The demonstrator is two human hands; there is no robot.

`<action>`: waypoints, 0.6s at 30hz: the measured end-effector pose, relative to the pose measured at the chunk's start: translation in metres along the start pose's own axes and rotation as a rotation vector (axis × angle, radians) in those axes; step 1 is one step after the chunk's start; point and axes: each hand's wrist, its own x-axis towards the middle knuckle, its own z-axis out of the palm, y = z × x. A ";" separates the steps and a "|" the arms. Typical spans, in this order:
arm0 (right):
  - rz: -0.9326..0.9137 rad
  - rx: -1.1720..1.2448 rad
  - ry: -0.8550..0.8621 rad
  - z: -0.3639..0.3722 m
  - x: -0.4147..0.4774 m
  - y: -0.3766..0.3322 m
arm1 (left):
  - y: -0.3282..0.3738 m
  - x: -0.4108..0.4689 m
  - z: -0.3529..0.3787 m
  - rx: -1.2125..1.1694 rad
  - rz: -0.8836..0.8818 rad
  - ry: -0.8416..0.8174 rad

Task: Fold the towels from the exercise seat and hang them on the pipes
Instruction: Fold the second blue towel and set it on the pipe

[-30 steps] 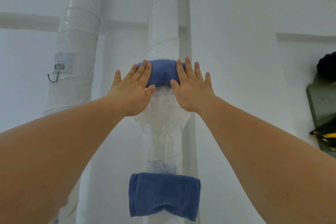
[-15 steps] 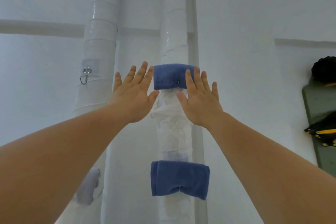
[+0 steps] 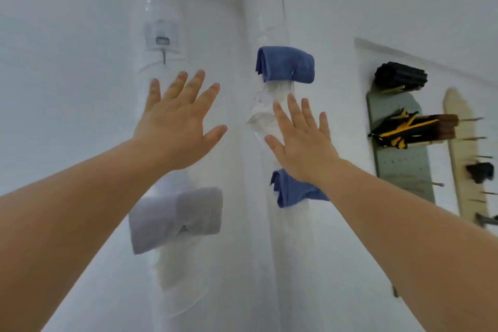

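Two white wrapped pipes run up the wall: a left pipe (image 3: 159,3) and a right pipe (image 3: 262,8). A folded blue towel (image 3: 285,65) hangs high on the right pipe. Lower on that pipe hangs a second blue towel (image 3: 292,190), partly hidden by my right wrist. A folded pale grey towel (image 3: 175,217) hangs on the left pipe. My left hand (image 3: 179,127) is open with fingers spread, in front of the left pipe and holding nothing. My right hand (image 3: 301,143) is open too, below the upper blue towel and apart from it.
A small metal hook on a taped patch (image 3: 162,40) sits high on the left pipe. On the right wall hang a grey-green pegboard (image 3: 404,167) with black and yellow-striped items (image 3: 404,131) and a wooden pegged board (image 3: 466,159).
Both hands have come off the upper blue towel and drawn back and down, fingers spread. The view has swung left, bringing the grey towel on the left pipe into sight.
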 end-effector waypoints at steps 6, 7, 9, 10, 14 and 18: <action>0.229 -0.017 -0.166 -0.029 -0.118 -0.098 | -0.038 -0.095 -0.013 -0.275 0.225 -0.096; 0.240 -0.057 -0.201 -0.034 -0.138 -0.109 | -0.039 -0.110 -0.012 -0.317 0.258 -0.115; 0.267 -0.120 -0.246 -0.047 -0.173 -0.128 | -0.036 -0.139 -0.009 -0.409 0.297 -0.158; 0.291 -0.131 -0.262 -0.053 -0.190 -0.135 | -0.032 -0.155 -0.007 -0.454 0.313 -0.191; 0.380 -0.176 -0.358 -0.071 -0.258 -0.160 | -0.003 -0.224 0.001 -0.533 0.439 -0.336; 0.441 -0.240 -0.500 -0.077 -0.340 -0.173 | 0.031 -0.285 0.006 -0.611 0.529 -0.432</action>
